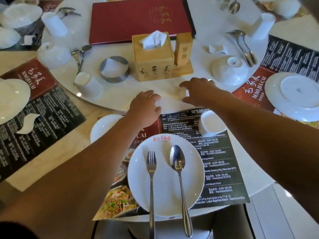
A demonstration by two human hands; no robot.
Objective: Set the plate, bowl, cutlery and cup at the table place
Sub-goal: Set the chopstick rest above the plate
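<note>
Place setting in front of me: round white ceramic plate (165, 171) with a small red logo at its 12 o'clock rim, sitting on the printed paper placemat (222, 169). 2 pieces of cutlery lie on the plate, handles overhanging its 6 o'clock edge: a steel fork (151, 187) on the 9 o'clock side, a steel spoon (180, 180) on the 3 o'clock side, roughly parallel, not touching.

White handleless cup (211, 125) lies upside down on the placemat at 1 o'clock from the plate, apart from it. White ceramic bowl (103, 126) at 10 o'clock from the plate, partly hidden by my left forearm.

My left hand (146, 109) rests palm down at the edge of the white round turntable (119, 94), fingers curled, thumb out; nothing visible in it, and I cannot tell whether it grips anything. My right hand (198, 91) is on the turntable at 2 o'clock from my left, fingers and thumb spread around a small white object (182, 94); too washed out to tell whether they are touching it.

Wooden tissue box (154, 56) stands at 12 o'clock, beyond both hands.
</note>
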